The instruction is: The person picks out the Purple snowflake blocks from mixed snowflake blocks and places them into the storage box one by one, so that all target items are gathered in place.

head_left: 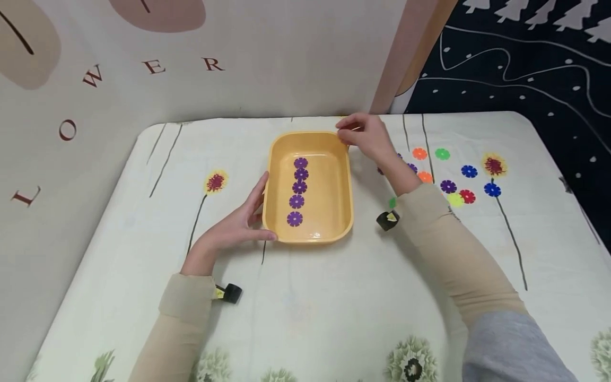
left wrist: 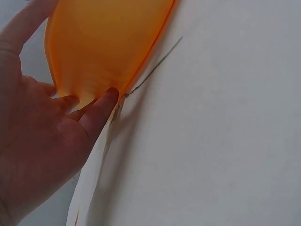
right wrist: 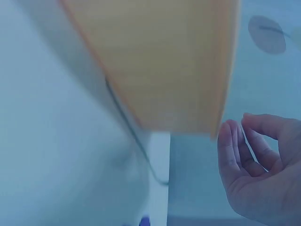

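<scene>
A yellow plastic tray [head_left: 336, 212] sits on the table with several purple snowflake discs [head_left: 299, 187] lined up in a column inside it. My left hand [head_left: 238, 220] holds its near-left corner, the thumb at the front edge and the fingers along the left side. In the left wrist view the fingertips [left wrist: 111, 94] press against the tray's wall [left wrist: 103, 42]. My right hand [head_left: 365, 135] is at the far-right corner, fingers loosely bent. The right wrist view shows those fingers beside the tray's rim [right wrist: 225, 84], with nothing visible between thumb and fingertips.
Right of the tray lie loose discs: orange [head_left: 420, 153], green [head_left: 442, 154], blue [head_left: 469, 171], red [head_left: 467, 197], yellow [head_left: 455, 199] and purple [head_left: 448, 186]. My right forearm covers some of them. The flower-print tablecloth [head_left: 305, 307] meets a pale curtain [head_left: 286, 63] behind.
</scene>
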Tool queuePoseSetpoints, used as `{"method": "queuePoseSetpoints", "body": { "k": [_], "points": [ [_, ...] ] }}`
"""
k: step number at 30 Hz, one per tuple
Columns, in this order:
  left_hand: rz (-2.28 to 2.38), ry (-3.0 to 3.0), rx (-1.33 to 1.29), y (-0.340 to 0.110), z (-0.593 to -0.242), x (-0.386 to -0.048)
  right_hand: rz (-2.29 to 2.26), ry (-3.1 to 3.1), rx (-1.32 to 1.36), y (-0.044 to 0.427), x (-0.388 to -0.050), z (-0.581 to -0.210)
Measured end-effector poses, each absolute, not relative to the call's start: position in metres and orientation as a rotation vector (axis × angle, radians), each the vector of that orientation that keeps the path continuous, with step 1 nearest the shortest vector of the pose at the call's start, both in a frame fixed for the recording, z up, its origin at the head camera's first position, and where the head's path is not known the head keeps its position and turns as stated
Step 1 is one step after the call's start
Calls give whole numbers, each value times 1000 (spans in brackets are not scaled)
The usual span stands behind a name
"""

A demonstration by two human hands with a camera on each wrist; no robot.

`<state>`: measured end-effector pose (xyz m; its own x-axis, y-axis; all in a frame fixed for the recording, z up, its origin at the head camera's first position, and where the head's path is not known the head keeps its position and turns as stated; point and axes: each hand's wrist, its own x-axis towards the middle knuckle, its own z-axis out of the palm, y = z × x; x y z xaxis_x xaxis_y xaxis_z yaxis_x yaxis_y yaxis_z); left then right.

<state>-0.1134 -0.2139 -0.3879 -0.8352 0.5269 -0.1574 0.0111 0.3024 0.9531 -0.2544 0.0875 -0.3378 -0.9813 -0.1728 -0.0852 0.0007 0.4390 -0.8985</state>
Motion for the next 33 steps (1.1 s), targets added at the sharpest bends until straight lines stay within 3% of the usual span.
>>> {"method": "queuePoseSetpoints", "body": {
  "k": [17,33],
  "points": [
    [1560,2115,477,-214,-387,-112,-1442,2505,189,163,-248,-351],
    [1579,2093,483,-213,-386,-111,-1119,2475,180,186,-236,-369]
  ]
}}
